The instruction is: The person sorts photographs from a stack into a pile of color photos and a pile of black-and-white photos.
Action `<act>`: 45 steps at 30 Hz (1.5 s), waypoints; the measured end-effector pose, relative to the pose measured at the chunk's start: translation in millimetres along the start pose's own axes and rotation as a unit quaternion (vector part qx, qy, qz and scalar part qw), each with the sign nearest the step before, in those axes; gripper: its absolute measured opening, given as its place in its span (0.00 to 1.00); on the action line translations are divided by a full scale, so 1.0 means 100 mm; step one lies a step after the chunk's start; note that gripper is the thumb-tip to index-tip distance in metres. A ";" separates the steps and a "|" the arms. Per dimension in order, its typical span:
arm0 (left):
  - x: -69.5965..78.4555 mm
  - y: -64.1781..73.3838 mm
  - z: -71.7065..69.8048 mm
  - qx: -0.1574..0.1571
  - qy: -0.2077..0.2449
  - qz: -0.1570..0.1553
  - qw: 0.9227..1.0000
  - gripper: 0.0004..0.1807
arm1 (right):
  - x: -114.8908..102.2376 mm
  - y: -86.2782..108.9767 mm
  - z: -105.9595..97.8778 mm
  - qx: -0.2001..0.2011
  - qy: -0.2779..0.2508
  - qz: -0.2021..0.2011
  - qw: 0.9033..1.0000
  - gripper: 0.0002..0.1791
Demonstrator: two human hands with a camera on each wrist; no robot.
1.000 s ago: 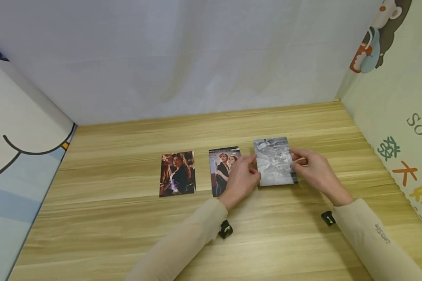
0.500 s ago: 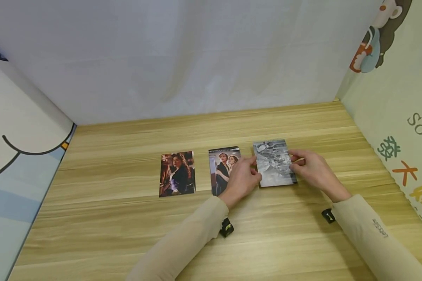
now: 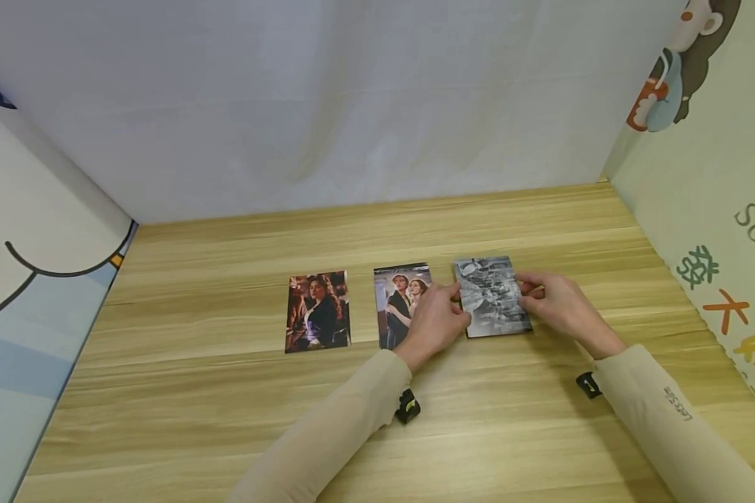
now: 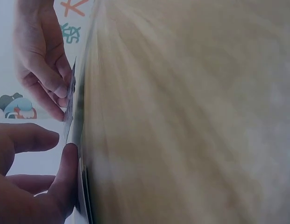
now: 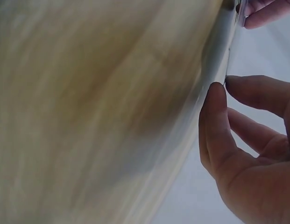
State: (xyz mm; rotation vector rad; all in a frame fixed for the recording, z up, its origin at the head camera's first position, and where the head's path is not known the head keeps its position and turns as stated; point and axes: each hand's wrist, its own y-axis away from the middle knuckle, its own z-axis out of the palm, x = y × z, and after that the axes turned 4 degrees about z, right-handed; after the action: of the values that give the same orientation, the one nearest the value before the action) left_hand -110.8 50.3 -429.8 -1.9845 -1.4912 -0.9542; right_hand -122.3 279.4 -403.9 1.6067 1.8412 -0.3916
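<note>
A black-and-white photo (image 3: 493,297) lies at or just above the wooden table (image 3: 195,391), between the two hands. My right hand (image 3: 560,300) pinches its right edge with thumb and fingers. At the photo's lower left edge, my left hand (image 3: 433,325) has the edge between thumb and finger; a small gap shows between these tips in the left wrist view. Under the left hand lies a color photo of a couple (image 3: 395,304), partly covered by the fingers, with a dark edge behind its top. Further left is a color photo of a seated person (image 3: 317,311).
A pale cloth wall (image 3: 352,126) closes the back of the table. A printed panel (image 3: 698,209) stands on the right, and a cartoon panel (image 3: 31,209) on the left. A black strap piece (image 3: 407,406) hangs at the left cuff, another (image 3: 588,385) at the right.
The top edge of the black-and-white photo has come down toward me, and the glare on it has faded. Both hands have shifted only slightly; the other photos stay put.
</note>
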 end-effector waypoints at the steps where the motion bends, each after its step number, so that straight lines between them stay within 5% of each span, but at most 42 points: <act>1: 0.00 0.00 0.00 -0.001 -0.001 0.000 1.000 0.35 | 0.00 0.00 0.00 -0.001 0.001 -0.001 1.000 0.29; 23: 0.01 -0.01 -0.02 -0.010 -0.017 0.009 1.000 0.33 | 0.04 -0.04 0.01 -0.009 0.007 -0.002 1.000 0.30; 30: 0.03 0.02 -0.02 -0.007 -0.007 0.013 1.000 0.21 | 0.03 -0.01 0.00 -0.007 0.007 0.009 1.000 0.31; 35: 0.07 0.10 -0.03 0.003 0.028 0.000 1.000 0.34 | 0.00 0.04 0.00 0.006 0.005 0.009 1.000 0.30; 45: 0.11 0.27 -0.10 0.049 0.130 0.036 0.990 0.31 | -0.11 0.22 0.01 0.062 -0.033 -0.001 0.998 0.29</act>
State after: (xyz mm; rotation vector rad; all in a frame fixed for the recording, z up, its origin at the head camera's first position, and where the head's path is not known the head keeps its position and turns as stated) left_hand -85.5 41.3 -414.2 -1.7547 -1.2896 -1.0433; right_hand -100.3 274.8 -393.6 1.6531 1.7989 -0.5630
